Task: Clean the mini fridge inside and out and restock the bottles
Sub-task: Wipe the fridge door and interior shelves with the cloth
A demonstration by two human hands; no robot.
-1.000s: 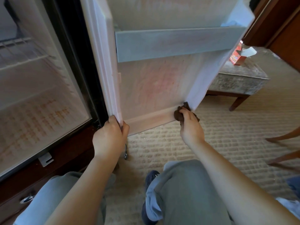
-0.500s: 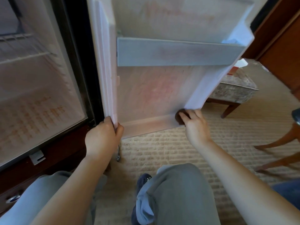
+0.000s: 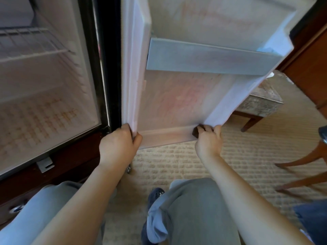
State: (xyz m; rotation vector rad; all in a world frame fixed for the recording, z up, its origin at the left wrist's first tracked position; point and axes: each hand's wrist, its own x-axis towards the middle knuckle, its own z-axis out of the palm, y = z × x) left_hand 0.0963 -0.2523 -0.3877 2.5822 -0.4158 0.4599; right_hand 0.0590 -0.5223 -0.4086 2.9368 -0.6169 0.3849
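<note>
The mini fridge stands open, its white inside (image 3: 49, 96) at the left with a wire shelf (image 3: 33, 41) and no bottles in view. The open door (image 3: 177, 103) fills the middle, with a grey door rail (image 3: 208, 59) across it. My left hand (image 3: 118, 147) grips the door's lower hinge-side corner. My right hand (image 3: 208, 142) presses a dark brown cloth (image 3: 196, 132) against the door's bottom lip near its outer corner; the cloth is mostly hidden under my fingers.
A dark wooden cabinet (image 3: 58, 167) holds the fridge. A patterned footstool (image 3: 261, 99) stands behind the door on beige carpet (image 3: 177, 165). Wooden chair legs (image 3: 304, 160) reach in at the right. My knees in grey trousers (image 3: 194, 209) fill the bottom.
My right hand has slid the cloth along the door's bottom lip up into the outer corner, covering more of the cloth. My left hand keeps its grip on the door.
</note>
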